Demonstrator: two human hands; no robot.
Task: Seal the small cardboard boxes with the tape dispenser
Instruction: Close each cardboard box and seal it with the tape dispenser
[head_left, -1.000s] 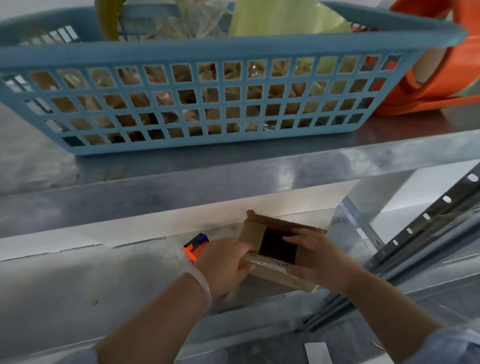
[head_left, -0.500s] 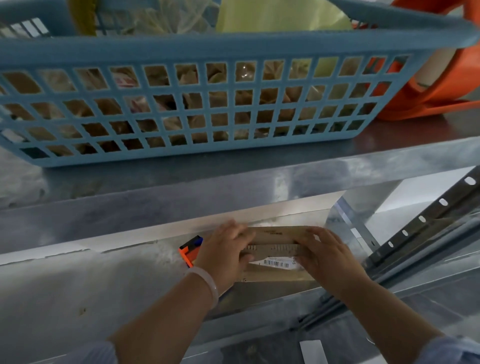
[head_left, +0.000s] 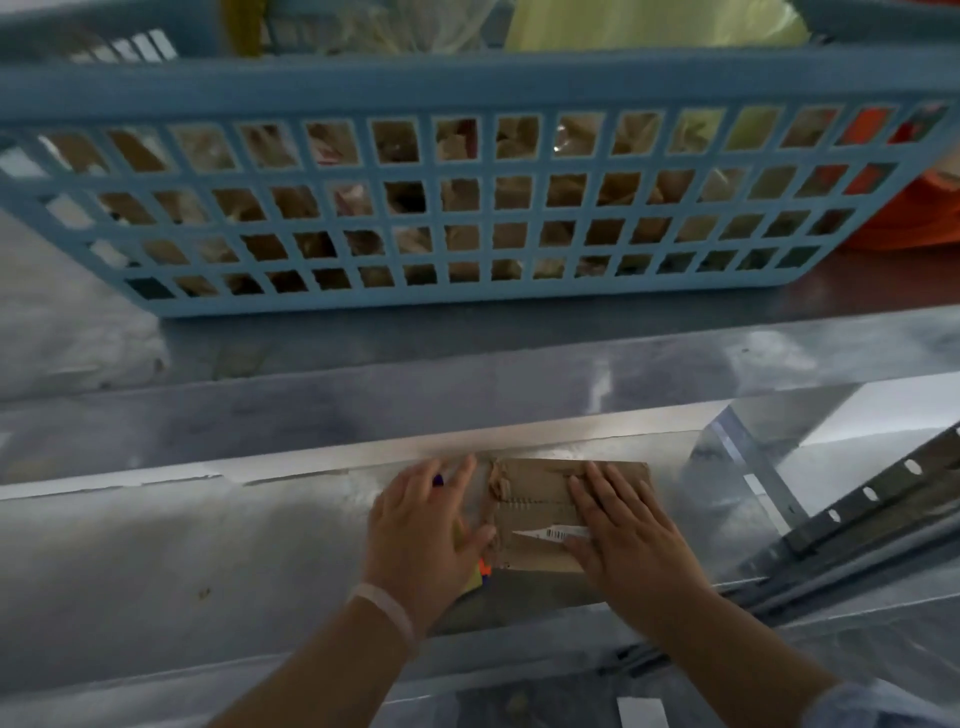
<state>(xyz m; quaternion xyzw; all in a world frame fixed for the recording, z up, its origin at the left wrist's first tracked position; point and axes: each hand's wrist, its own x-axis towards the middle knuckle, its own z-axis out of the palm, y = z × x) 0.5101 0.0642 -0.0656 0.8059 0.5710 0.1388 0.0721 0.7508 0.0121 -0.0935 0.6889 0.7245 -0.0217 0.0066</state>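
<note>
Small cardboard box (head_left: 535, 493): lies flat on the lower metal shelf (head_left: 208, 545), flaps folded down, with a torn, ragged left edge. A white barcode label (head_left: 550, 532) is on its top face.

Right hand (head_left: 628, 540): palm down on the right half of the box, fingers straight. Grip is open; it presses, with nothing clasped.

Left hand (head_left: 423, 530): flat on the shelf just beside the box, fingers spread, thumb touching the box's left edge. Grip is open. A pale bracelet (head_left: 382, 608) is on the wrist. A small orange-and-blue object (head_left: 484, 569) lies mostly hidden beneath this hand; it cannot be identified.

Upper shelf (head_left: 467, 358): carries a blue lattice basket (head_left: 467, 83) filled with bagged items. The orange tape dispenser (head_left: 914, 223) stands behind the basket's right end, only partly visible and well apart from both hands.
</note>
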